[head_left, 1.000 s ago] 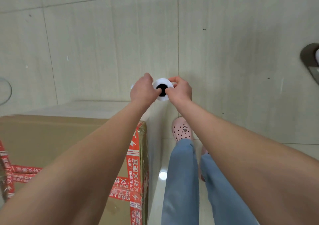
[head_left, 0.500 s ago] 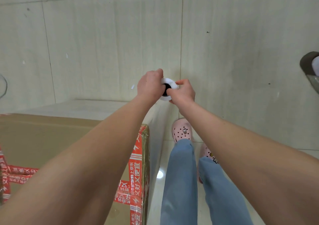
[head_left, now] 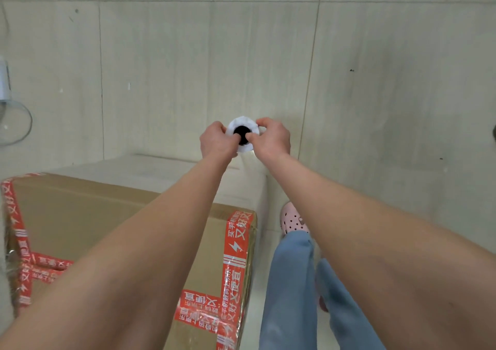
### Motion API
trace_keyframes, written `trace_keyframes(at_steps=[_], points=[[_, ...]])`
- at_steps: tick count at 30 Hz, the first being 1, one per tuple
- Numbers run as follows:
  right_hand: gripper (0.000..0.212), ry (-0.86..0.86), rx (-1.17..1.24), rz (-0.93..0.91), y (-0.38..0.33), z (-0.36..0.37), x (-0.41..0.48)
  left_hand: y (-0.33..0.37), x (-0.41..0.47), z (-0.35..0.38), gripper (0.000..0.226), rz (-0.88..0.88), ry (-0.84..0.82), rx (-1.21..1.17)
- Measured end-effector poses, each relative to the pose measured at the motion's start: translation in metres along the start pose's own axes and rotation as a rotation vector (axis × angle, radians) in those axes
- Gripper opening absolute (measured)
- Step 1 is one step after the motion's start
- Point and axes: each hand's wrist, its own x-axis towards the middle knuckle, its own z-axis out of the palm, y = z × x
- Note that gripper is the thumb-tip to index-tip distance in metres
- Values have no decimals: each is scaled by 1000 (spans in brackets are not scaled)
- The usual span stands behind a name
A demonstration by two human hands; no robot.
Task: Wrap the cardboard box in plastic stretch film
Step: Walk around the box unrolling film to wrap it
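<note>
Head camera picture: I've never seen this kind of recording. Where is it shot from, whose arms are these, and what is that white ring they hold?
There is no machine here: a person wears one wide-angle camera on the head, looking forward and down, so the two bare arms are their own. The left hand and the right hand both grip a roll of stretch film, held upright and seen end-on, which is why it looks like a white ring around a dark core. Below the left arm stands the cardboard box, sealed with red printed tape; its right edge looks glossy, apparently already filmed. A pale translucent sheet seems to run from the roll toward the box. The box stands on a tiled floor. The blue trouser legs and pink clog are the wearer's.
</note>
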Motion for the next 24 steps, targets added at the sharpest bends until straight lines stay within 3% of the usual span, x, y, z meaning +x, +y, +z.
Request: trace_keyframes(at_steps=[7, 12, 17, 24], points=[[38, 13, -34, 22, -7, 5, 0, 0, 9, -10, 21, 5, -111, 45], [40, -35, -119, 30, -13, 5, 2, 8, 4, -12, 54, 354, -51, 414], [34, -94, -260, 3, -33, 12, 8, 19, 10, -18, 39, 505, -41, 673], [43, -149, -448, -49, -47, 9, 20, 30, 27, -27, 19, 385, -28, 594]])
